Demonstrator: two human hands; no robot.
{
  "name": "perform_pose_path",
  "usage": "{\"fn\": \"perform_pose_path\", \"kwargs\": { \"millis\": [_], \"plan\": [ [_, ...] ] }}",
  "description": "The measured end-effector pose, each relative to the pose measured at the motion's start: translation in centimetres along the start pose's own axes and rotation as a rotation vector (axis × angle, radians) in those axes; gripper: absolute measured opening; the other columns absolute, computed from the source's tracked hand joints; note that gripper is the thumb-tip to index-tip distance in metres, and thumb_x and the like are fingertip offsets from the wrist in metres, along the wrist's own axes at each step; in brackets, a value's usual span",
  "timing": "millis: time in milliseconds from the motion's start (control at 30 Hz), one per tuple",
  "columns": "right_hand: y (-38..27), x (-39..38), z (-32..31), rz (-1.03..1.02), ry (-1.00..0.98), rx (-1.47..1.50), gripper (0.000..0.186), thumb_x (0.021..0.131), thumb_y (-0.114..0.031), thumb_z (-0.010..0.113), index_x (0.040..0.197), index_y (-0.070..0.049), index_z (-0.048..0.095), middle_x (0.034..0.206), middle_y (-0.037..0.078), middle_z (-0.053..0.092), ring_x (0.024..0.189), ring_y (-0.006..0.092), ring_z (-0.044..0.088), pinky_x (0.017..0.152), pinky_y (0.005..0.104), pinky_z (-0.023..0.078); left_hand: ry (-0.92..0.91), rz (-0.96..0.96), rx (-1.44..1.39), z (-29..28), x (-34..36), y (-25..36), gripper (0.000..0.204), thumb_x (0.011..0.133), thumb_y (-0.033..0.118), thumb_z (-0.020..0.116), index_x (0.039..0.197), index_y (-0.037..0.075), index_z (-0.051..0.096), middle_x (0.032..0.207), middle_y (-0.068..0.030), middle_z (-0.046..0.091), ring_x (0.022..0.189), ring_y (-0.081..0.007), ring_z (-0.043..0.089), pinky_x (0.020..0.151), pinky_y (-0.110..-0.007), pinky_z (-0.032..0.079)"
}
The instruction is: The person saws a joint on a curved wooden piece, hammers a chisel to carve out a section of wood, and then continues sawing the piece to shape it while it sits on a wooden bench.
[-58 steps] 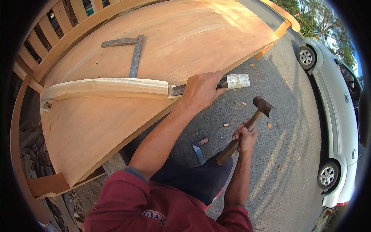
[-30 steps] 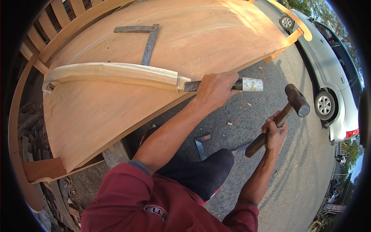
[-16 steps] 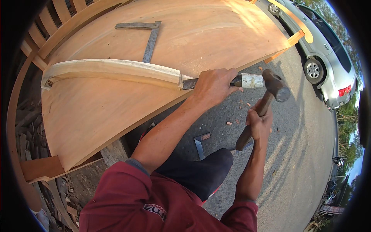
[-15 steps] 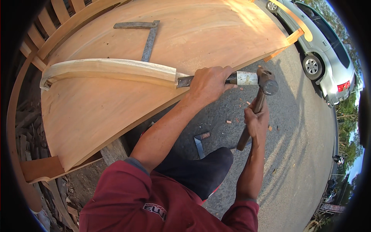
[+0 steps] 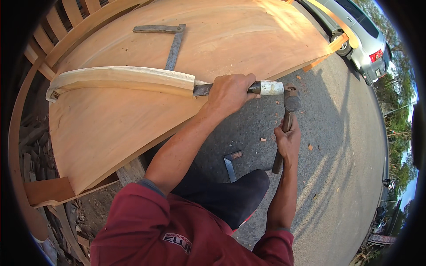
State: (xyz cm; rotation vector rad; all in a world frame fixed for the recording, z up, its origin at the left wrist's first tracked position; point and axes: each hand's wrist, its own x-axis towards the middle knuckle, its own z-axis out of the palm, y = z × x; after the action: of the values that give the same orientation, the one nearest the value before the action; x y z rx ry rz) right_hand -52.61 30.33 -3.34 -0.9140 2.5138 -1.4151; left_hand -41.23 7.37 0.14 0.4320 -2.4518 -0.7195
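Observation:
My left hand (image 5: 228,93) is wrapped around a chisel (image 5: 271,87) with a flat dark blade and a white-wrapped butt end. Its blade lies against the right end of a curved pale wood piece (image 5: 124,80), which rests on a large wooden panel (image 5: 102,133). In my right hand (image 5: 289,139) is a hammer (image 5: 292,101), gripped by its brown handle below the head. The hammer head is up against the chisel's butt, or very close to it. My left fingers hide the middle of the chisel.
A metal square (image 5: 173,49) lies on the panel behind the curved piece. Another square (image 5: 230,167) lies on the pavement by my knee, among small wood chips (image 5: 310,146). Slatted wooden rails (image 5: 55,26) stand at far left. A silver car (image 5: 361,48) is at far right.
Both hands, the chisel and the hammer have shifted slightly left, and so has the curved piece's right end. The silver car has moved farther away along the road.

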Motion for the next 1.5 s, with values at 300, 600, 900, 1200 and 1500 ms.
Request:
{"fn": "perform_pose_path", "kwargs": {
  "millis": [300, 600, 900, 1200, 1500],
  "plan": [
    [-2.9, -1.9, -4.6, 0.037, 0.170, 0.589, 0.029, 0.082, 0.007, 0.057, 0.108, -0.002, 0.047, 0.073, 0.008, 0.055, 0.049, 0.0153, 0.052, 0.047, 0.0316, 0.047, -0.105, 0.051, 0.041, -1.5, 0.7, -0.6, 0.033, 0.084, 0.036, 0.079, 0.096, 0.009, 0.067, 0.083, -0.0132, 0.071, 0.083, -0.0373, 0.070, 0.069, -0.049, 0.054],
    [-0.9, -4.3, -2.0, 0.160, 0.187, 0.469, 0.029, 0.084, 0.004, 0.062, 0.109, -0.002, 0.049, 0.076, 0.008, 0.055, 0.048, 0.0156, 0.051, 0.046, 0.0319, 0.048, 0.014, 0.380, -0.107, -1.8, -3.4, 3.1, 0.033, 0.083, 0.032, 0.079, 0.103, 0.009, 0.067, 0.087, -0.0106, 0.067, 0.080, -0.0347, 0.071, 0.067, -0.046, 0.055],
    [19.3, -4.6, 14.1, 0.607, -0.008, 0.252, 0.028, 0.079, 0.002, 0.062, 0.107, 0.002, 0.059, 0.074, 0.008, 0.062, 0.053, 0.0203, 0.058, 0.047, 0.0350, 0.049, -0.230, -0.017, 0.070, -16.7, -17.1, -2.6, 0.036, 0.086, 0.036, 0.078, 0.108, 0.011, 0.065, 0.090, -0.0104, 0.064, 0.085, -0.0352, 0.067, 0.070, -0.047, 0.052],
    [30.8, -6.2, 20.5, 0.271, 0.127, -0.215, 0.067, 0.085, -0.007, 0.073, 0.146, 0.004, 0.048, 0.130, 0.023, 0.060, 0.117, 0.0347, 0.062, 0.094, 0.0408, 0.052, -0.102, -0.440, 0.379, -24.7, -25.7, -14.0, 0.033, 0.075, 0.007, 0.077, 0.107, 0.006, 0.071, 0.101, -0.0135, 0.061, 0.100, -0.0354, 0.060, 0.090, -0.046, 0.049],
    [-8.5, 1.3, 13.0, -0.063, -0.128, 0.390, 0.046, 0.103, -0.029, 0.064, 0.136, 0.002, 0.060, 0.099, 0.010, 0.068, 0.079, 0.0153, 0.069, 0.063, 0.0260, 0.054, -0.222, -0.544, 0.448, -27.5, -28.6, -14.7, 0.057, 0.071, 0.002, 0.077, 0.126, 0.009, 0.067, 0.121, -0.0149, 0.059, 0.119, -0.0348, 0.055, 0.104, -0.045, 0.046]
  ]
}}
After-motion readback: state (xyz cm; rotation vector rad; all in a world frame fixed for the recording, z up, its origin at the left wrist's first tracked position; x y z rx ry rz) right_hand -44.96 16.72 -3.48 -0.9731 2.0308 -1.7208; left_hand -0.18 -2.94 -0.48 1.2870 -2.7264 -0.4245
